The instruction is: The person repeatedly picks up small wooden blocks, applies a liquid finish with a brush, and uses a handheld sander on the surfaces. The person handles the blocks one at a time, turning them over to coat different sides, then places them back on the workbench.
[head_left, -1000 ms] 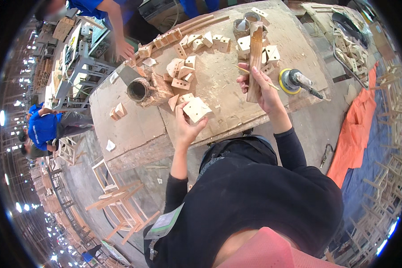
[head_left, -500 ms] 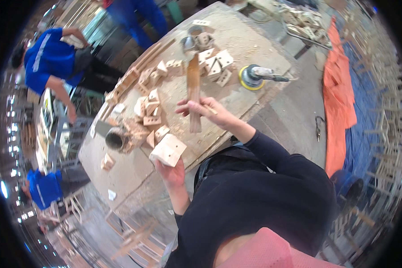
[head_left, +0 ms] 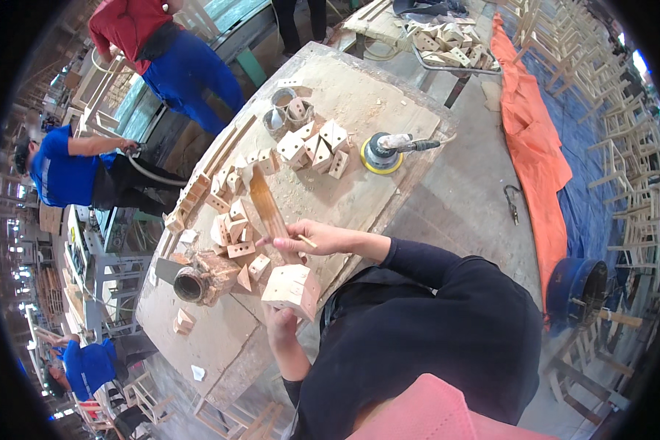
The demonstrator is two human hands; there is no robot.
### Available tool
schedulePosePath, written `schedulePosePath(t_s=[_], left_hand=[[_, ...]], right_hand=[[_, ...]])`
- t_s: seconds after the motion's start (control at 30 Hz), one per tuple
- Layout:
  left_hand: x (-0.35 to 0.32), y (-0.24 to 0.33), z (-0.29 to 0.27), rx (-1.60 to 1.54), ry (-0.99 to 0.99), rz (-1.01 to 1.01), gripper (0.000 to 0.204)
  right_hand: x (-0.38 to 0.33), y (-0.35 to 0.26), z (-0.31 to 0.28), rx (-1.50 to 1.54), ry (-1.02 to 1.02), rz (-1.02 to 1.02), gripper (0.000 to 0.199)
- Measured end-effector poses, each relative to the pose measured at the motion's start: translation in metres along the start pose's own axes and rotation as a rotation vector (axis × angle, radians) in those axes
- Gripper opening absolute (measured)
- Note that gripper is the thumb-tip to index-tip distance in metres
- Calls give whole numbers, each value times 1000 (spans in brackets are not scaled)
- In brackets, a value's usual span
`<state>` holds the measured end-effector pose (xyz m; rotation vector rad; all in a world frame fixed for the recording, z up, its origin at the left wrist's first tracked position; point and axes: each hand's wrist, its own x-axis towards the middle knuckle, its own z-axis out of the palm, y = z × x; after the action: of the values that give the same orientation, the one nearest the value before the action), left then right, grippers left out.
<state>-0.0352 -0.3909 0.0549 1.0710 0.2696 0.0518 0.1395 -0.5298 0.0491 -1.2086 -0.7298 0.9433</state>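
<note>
My left hand is closed around a pale wooden block with small drilled holes, held up near the table's front edge. In my right hand is a long, flat brown wooden strip, tilted with its far end pointing up and left. A thin, light stick pokes out between the fingers of that hand. The strip's lower end is just above the block; I cannot tell whether they touch. Drilled wooden blocks lie in a loose pile on the table left of the strip.
The dusty worktable also bears a round sander, more drilled blocks, cans and a crusted cylinder. A tray of wood pieces stands beyond. Workers in blue are to the left; an orange sheet hangs at right.
My right hand has brought the strip left and nearer to the block, and its angle has changed. The block has turned in my left hand. The whole view has shifted.
</note>
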Motion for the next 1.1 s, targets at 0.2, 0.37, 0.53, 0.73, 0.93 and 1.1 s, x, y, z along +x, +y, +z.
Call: schedulePosePath(t_s=[0.2, 0.37, 0.53, 0.73, 0.93, 1.1], left_hand=[[8, 18, 6, 160, -44, 32, 93], [12, 41, 2, 334, -142, 42, 83], [1, 53, 1, 409, -160, 15, 89], [-8, 53, 0, 296, -201, 58, 84], [-12, 48, -3, 183, -253, 44, 87], [-17, 50, 4, 135, -244, 53, 91]], right_hand=[[12, 21, -1, -110, -116, -64, 46], [2, 10, -46, -39, 341, -282, 59], [-16, -52, -54, -158, 510, -416, 46], [-8, -70, -38, -108, 447, -452, 26], [12, -68, -34, -90, 417, -466, 20], [21, -64, -35, -40, 409, -443, 20]])
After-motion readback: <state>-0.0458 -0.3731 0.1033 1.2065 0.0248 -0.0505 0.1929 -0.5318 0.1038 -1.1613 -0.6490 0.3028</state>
